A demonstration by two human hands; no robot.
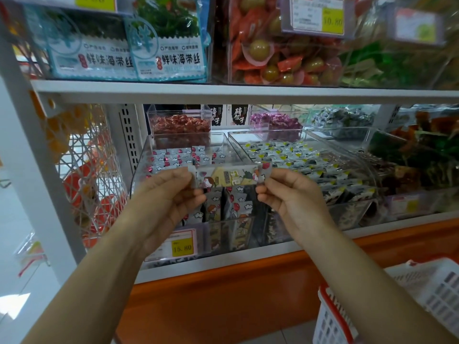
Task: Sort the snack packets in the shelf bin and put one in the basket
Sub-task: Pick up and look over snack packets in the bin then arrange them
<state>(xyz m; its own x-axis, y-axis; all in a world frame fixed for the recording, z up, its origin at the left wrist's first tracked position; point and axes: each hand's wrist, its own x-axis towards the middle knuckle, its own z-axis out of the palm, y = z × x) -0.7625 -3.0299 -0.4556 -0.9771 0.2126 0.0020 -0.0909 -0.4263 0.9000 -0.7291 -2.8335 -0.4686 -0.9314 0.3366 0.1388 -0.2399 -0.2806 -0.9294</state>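
A small snack packet [227, 176] with a cartoon house and red fruit print is held level above the clear shelf bin [146, 155]. My left hand [166, 197] pinches its left end and my right hand [290, 192] pinches its right end. Below it the bin holds several matching packets [181, 156], some standing upright at the front. A white basket [422, 291] with a red rim sits low at the right, by my right forearm.
A second clear bin [295, 155] of yellow-marked packets stands just right of the first. Price tags [182, 245] hang on the bin fronts. An upper shelf [223, 91] carries seaweed packs and bins. A wire rack [82, 170] is at the left.
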